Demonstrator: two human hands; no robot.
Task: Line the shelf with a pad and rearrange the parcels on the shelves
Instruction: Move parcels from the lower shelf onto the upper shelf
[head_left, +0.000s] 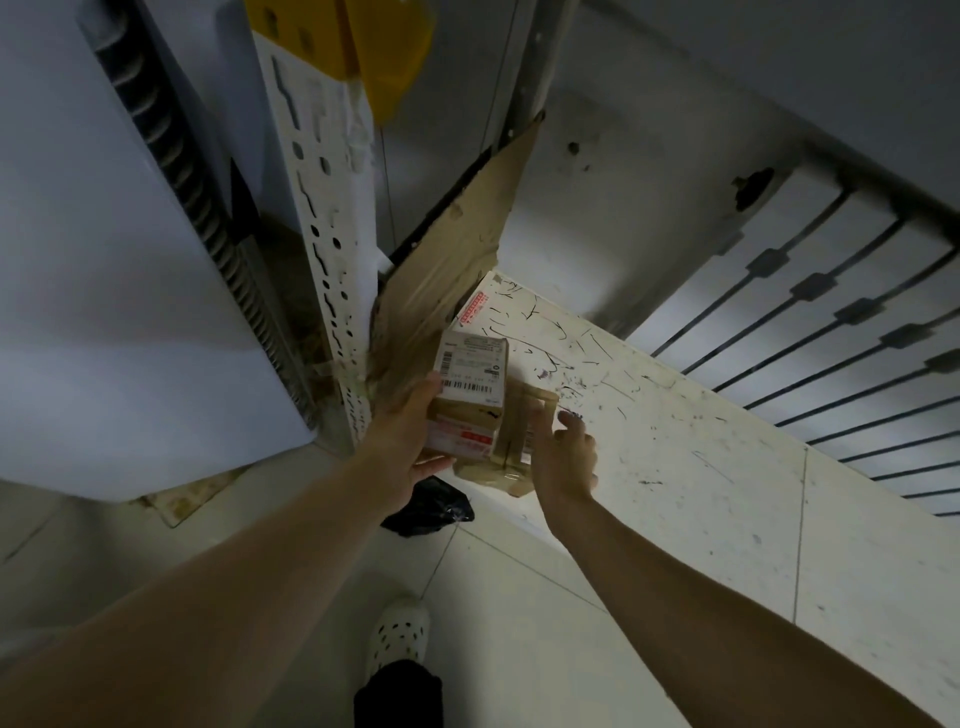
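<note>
My left hand (410, 441) grips a small cardboard parcel (470, 395) with a white barcode label, held at the left end of the white scuffed shelf (675, 441). Right beside it stands a second taped brown parcel (519, 447) on the shelf's edge. My right hand (563, 457) touches that parcel's right side with its fingers extended. A sheet of brown cardboard (457, 249) leans upright against the shelf's left end, behind the parcels.
A perforated white shelf upright (322, 223) stands left of the cardboard, with a white appliance (104, 260) beside it. A black plastic bag (431, 506) lies on the tiled floor below. Yellow bins (384, 52) hang above. A window grille (831, 338) runs behind the shelf.
</note>
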